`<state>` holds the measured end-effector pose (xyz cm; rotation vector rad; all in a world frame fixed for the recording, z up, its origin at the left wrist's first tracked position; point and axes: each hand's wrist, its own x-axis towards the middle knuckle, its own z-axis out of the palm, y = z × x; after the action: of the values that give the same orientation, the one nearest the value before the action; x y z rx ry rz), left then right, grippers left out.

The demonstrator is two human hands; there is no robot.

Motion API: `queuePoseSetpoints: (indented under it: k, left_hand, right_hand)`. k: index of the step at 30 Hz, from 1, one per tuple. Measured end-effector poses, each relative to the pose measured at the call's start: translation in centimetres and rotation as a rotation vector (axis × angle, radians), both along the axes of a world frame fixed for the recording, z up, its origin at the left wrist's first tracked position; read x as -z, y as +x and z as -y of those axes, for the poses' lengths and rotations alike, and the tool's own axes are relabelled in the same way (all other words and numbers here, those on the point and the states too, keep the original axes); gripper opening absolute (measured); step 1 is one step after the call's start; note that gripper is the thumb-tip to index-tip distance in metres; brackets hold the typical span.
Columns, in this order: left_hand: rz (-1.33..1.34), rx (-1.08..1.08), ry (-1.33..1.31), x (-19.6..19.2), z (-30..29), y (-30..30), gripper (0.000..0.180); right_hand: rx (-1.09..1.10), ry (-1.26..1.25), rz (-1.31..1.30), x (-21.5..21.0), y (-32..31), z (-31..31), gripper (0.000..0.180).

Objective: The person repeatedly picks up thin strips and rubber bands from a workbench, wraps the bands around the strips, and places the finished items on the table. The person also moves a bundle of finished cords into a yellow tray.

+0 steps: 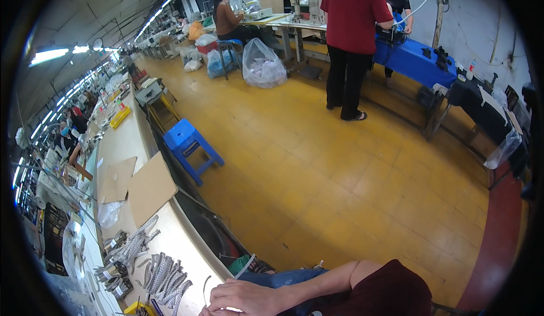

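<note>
My right hand (242, 297) is at the lower edge, fingers bent together beside the pale worktable (195, 248). A thin, curved grey strip (205, 287) rises from its fingertips; its lower end is hidden. My left hand does not show. On the table beside the hand lies a spread of short grey braided cords (165, 280). Farther along is another heap of grey cords (133, 247), next to several tied bundles (115, 272). A yellow container (139, 308) and a dark blue pen-like stick (156, 307) sit near the table's lower end.
Flat brown cardboard (152, 188) covers part of the table, with clear plastic (109, 214) beside it. A blue stool (191, 146) stands on the yellow floor. Across the aisle, a person in a red shirt (354, 16) stands by a blue-covered table (416, 61). A filled clear bag (263, 64) rests on the floor.
</note>
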<state>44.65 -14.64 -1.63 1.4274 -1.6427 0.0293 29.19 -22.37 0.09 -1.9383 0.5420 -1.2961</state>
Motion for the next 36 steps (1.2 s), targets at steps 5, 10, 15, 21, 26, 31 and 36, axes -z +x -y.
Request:
queuePoseSetpoints:
  k: [5, 10, 15, 21, 26, 31, 36]
  left_hand:
    - [-0.197, -0.051, -0.055, 1.6, 0.1, 0.0, 0.027]
    - [-0.335, -0.059, -0.041, 2.1, -0.4, -0.3, 0.027]
    - [-0.484, 0.000, 0.185, 0.8, -1.4, 0.0, 0.030]
    - [-0.548, -0.075, 0.204, 1.0, -0.9, 0.3, 0.032]
    - [-0.589, -0.083, 0.219, 1.4, -0.7, 0.8, 0.033]
    - [-0.633, -0.095, 0.228, 1.7, -0.5, 1.3, 0.034]
    - [-0.671, -0.106, 0.240, 2.2, -0.2, 2.1, 0.035]
  right_hand:
    - [-0.010, 0.010, -0.028, -0.4, 0.1, -0.4, 0.015]
    - [-0.029, 0.007, -0.033, -0.6, 0.0, -0.6, 0.015]
    - [-0.037, -0.013, -0.062, -0.8, 0.1, -0.8, 0.016]
    - [-0.034, -0.045, -0.103, -0.7, 0.7, -0.7, 0.017]
    - [-0.051, -0.056, -0.121, -0.5, 1.3, -0.6, 0.016]
    - [-0.084, -0.049, -0.126, -0.3, 2.3, -0.4, 0.016]
    - [-0.132, 0.004, -0.195, -0.1, 3.1, -0.1, 0.017]
